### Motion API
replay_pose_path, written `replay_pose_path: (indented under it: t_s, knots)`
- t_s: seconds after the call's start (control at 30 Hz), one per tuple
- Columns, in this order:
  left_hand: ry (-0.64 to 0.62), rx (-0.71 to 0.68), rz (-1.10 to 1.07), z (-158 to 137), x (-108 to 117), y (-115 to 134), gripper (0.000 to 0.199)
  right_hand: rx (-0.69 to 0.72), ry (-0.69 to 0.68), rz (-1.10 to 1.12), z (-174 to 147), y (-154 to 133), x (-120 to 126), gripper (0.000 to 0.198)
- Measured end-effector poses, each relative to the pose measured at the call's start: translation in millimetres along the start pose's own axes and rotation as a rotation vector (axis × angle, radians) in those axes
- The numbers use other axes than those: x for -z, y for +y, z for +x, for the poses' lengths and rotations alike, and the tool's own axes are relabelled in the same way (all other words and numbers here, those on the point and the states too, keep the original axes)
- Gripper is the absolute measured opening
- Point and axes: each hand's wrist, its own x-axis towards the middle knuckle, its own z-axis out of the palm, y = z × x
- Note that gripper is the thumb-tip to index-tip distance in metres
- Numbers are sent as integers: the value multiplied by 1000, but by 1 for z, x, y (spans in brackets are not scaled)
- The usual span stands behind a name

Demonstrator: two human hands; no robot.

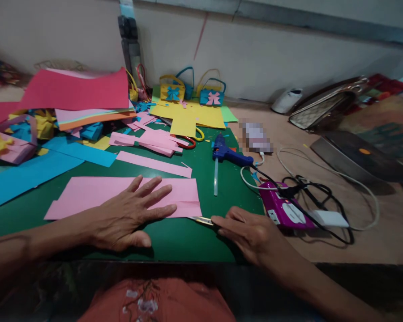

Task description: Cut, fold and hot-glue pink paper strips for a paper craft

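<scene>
A sheet of pink paper [94, 192] lies on the green mat [184, 243] near its front edge. Spread flat across it, my left hand [130, 212] presses down with fingers apart and the thumb over the mat. My right hand [246, 230] is closed around a thin craft knife [203, 220]. The blade points left and meets the sheet's lower edge near the right corner. Just beyond the sheet is a narrow pink strip [151, 164].
A blue glue gun [233, 155], scissors [190, 142], and small paper bags [211, 96] stand or lie farther back. Coloured sheets [77, 91] and blue strips [36, 172] crowd the left. A purple power strip [278, 208] with tangled cables sits right.
</scene>
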Motion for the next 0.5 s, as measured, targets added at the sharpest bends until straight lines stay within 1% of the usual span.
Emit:
replay_pose_path:
  t_s: [0.1,0.23,0.4,0.5]
  knots:
    - [-27,8,-4,0,0,0,72,37,-10,-16,4,0,-2,29]
    - [-39,4,-30,1,2,1,72,36,-20,-45,3,-1,-1,31]
    - [-41,17,-23,0,2,0,72,31,-64,-50,13,-8,-1,24]
    - [-30,27,0,1,-1,1,72,60,-38,-66,19,-7,0,23]
